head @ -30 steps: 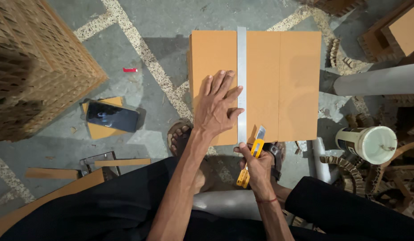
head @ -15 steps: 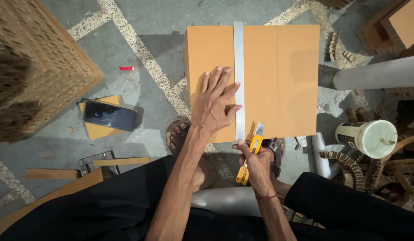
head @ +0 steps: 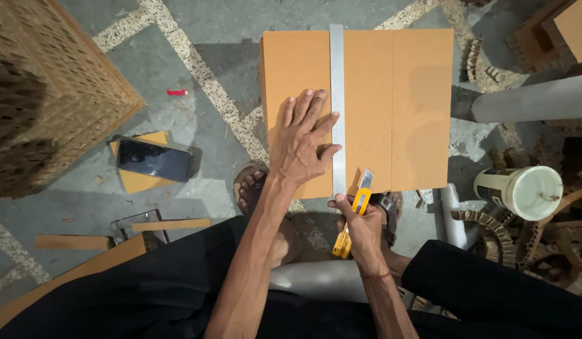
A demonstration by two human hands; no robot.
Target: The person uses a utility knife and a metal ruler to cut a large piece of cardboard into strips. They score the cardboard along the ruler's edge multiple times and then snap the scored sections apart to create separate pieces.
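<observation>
An orange cardboard sheet (head: 404, 107) lies flat on the grey floor (head: 197, 188), with a lattice cardboard stack (head: 46, 94) well apart at the far left. A long metal ruler (head: 336, 100) runs lengthwise down the sheet. The left hand (head: 301, 138) is spread flat, fingers extended, pressing the sheet beside the ruler and touching its edge. The right hand (head: 361, 227) is clenched around a yellow utility knife (head: 353, 216), blade tip at the sheet's near edge beside the ruler. A dark phone (head: 154, 160) rests on a small cardboard offcut.
</observation>
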